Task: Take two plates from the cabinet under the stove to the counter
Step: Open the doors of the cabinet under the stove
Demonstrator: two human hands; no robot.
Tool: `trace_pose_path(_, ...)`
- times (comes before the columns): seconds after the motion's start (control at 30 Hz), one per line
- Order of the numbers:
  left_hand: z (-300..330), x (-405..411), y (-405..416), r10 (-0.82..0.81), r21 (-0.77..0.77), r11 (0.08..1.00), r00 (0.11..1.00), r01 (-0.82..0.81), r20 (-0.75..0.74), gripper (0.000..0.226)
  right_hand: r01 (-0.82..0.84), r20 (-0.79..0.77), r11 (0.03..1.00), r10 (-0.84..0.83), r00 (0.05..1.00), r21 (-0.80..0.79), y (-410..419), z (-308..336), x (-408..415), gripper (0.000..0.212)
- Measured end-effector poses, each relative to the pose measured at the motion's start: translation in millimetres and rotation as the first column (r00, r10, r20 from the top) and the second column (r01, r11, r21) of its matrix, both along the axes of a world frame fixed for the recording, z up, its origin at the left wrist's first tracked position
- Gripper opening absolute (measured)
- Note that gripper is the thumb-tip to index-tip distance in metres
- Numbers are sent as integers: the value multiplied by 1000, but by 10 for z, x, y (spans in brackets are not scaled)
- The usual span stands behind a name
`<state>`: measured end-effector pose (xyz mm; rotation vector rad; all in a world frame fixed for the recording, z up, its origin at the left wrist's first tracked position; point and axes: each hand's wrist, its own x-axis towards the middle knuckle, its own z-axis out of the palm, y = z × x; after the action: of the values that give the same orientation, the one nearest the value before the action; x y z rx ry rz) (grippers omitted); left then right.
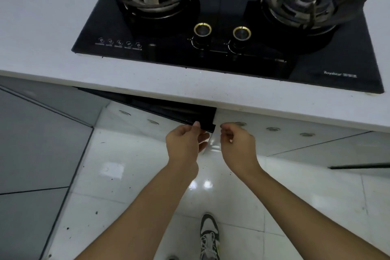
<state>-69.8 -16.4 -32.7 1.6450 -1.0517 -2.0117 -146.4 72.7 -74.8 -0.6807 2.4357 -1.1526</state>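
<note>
Under the black two-burner gas stove [221,57], the left cabinet door [147,105] stands a little ajar, with a dark gap behind its top edge. My left hand [185,141] grips that door's top corner, thumb on the edge. My right hand [238,141] hovers just right of it, in front of the glossy right cabinet door [278,141], its fingers curled and holding nothing that I can see. The white counter [42,27] surrounds the stove. No plates are in view; the cabinet's inside is hidden.
The counter's front edge [211,95] overhangs the doors. Grey cabinet fronts [38,143] run along the left. My shoe [209,236] stands on the shiny white tile floor [126,207] below my arms.
</note>
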Motion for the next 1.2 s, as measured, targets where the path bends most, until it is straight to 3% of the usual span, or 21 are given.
trace_pose_path(0.13,20,-36,5,97,116,989,995,-92,-38,9,-29,158,999,32,987,-16,-34,-77,2,36)
trace_pose_path(0.33,4,31,31,113,140,985,992,-105,-49,6,33,354,992,13,935,-123,-39,-179,97,47)
trace_pose_path(0.53,5,243,79,90,141,987,995,-82,-49,14,26,324,995,6,946,-96,58,-245,286,47)
trace_pose_path(0.73,-28,721,130,21,115,993,999,-17,-31,9,22,298,999,-6,954,-50,225,-289,723,42)
trace_pose_path(1.0,-71,1731,100,-111,23,994,994,111,-5,15,24,355,998,0,935,-64,300,-237,1790,70)
trace_pose_path(1.2,-76,2467,-56,-130,-56,990,991,132,44,12,-1,371,992,48,927,-127,196,-260,2681,50)
